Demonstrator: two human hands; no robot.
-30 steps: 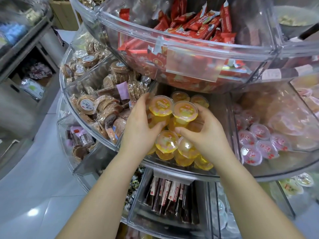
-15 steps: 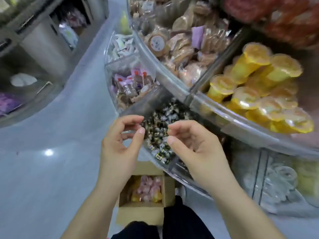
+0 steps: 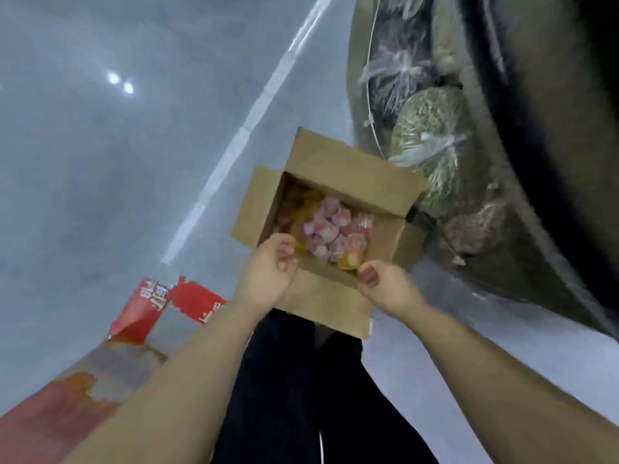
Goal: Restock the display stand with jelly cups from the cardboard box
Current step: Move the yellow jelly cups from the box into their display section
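- Your left hand (image 3: 269,272) and right hand (image 3: 385,284) hover over the near edge of the cardboard box (image 3: 338,192) on the floor, fingers loosely curled, both empty.
- The jelly cups (image 3: 330,229) lie heaped inside, pink over yellow.
- They look light, smooth and probably slippery; the film lids seem fragile.
- Scoop several by their walls, not the lids.

Open box (image 3: 330,162) on the floor (image 3: 100,162), flaps out, holding pink and yellow cups (image 3: 330,229). Left hand (image 3: 268,269) and right hand (image 3: 385,286), both empty with fingers curled, hover over its near edge. Red packaging (image 3: 167,303) lies left. Bagged goods (image 3: 428,135) sit right.
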